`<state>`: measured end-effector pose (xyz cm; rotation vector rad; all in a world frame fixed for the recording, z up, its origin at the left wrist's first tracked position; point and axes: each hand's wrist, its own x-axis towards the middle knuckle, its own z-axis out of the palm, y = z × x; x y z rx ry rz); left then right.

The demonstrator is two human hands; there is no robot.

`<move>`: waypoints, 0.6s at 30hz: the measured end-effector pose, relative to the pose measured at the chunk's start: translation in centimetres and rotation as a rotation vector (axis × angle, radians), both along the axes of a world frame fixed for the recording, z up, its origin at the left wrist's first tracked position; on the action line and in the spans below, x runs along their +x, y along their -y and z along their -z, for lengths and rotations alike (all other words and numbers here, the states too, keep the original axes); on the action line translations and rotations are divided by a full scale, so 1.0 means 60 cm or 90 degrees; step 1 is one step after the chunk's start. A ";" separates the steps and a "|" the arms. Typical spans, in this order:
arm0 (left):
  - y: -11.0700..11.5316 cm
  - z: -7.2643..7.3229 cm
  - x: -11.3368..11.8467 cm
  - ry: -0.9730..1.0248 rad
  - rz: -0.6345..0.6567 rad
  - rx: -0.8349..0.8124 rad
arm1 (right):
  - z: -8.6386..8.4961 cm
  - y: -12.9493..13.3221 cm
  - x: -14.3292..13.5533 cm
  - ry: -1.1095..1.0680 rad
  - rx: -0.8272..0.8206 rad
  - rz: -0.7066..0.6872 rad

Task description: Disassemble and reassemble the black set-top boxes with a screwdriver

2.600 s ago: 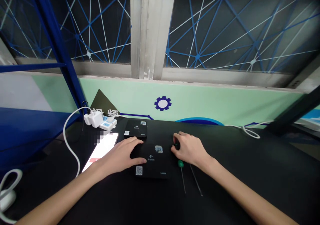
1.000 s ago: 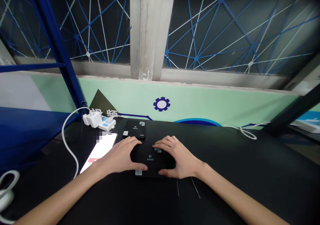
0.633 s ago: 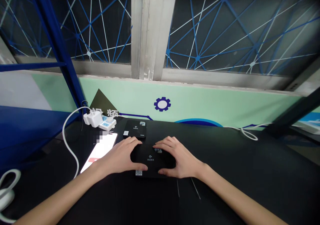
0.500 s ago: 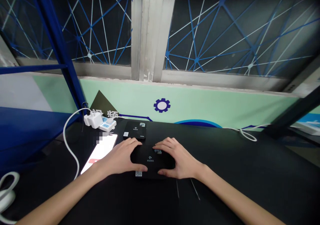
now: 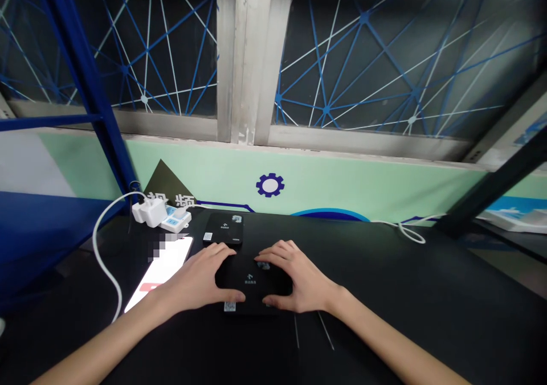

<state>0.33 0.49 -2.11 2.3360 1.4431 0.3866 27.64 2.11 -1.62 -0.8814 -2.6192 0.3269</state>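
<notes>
A flat black box with a small logo and a QR label lies on the dark table between my hands. My left hand rests against its left side, thumb apart from the fingers. On the right side, my right hand touches the box with its thumb near the front and its fingers near the back. Just behind is a second, smaller-looking black box with a white label. A phone with a bright screen lies left of my left hand.
A white power strip with a white plug adapter and cable stands at the back left. Two thin metal rods lie near my right wrist. A white cable loops at the back right, beside the wall.
The view has shifted slightly, so everything appears a little further left and lower. Both hands keep the same pose at the box.
</notes>
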 end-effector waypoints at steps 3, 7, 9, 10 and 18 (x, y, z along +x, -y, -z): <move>0.000 -0.002 0.000 -0.013 -0.004 -0.015 | -0.001 0.000 0.000 -0.004 -0.004 -0.001; 0.003 -0.011 0.003 -0.008 0.003 -0.027 | 0.001 0.000 0.000 -0.009 0.001 -0.003; 0.004 -0.014 0.004 0.000 0.007 -0.023 | 0.002 0.000 0.000 -0.010 0.004 -0.001; 0.004 -0.015 0.004 0.002 0.008 -0.022 | 0.003 0.000 0.000 -0.009 0.005 -0.001; 0.003 -0.014 0.005 0.001 0.010 -0.012 | 0.001 0.001 0.000 -0.003 0.014 0.000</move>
